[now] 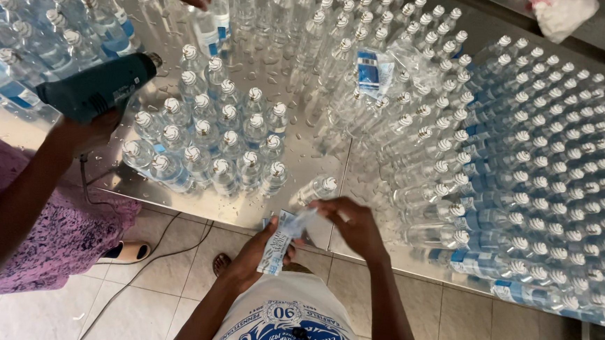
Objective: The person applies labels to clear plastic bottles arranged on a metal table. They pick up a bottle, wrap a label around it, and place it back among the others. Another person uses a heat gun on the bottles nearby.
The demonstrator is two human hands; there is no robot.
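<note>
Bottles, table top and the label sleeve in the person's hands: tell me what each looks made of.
Bottles: clear plastic, seemingly, see-through walls with white ribbed caps.
Table top: likely stainless steel, a bright, mirror-like sheet reflecting the bottles.
Label sleeve: thin, flexible printed film, probably plastic, blue and white, bending between the left hand and the right hand.

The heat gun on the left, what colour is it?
Dark teal heat gun with a metal nozzle, seen in the head view, held by another person's hand.
</note>
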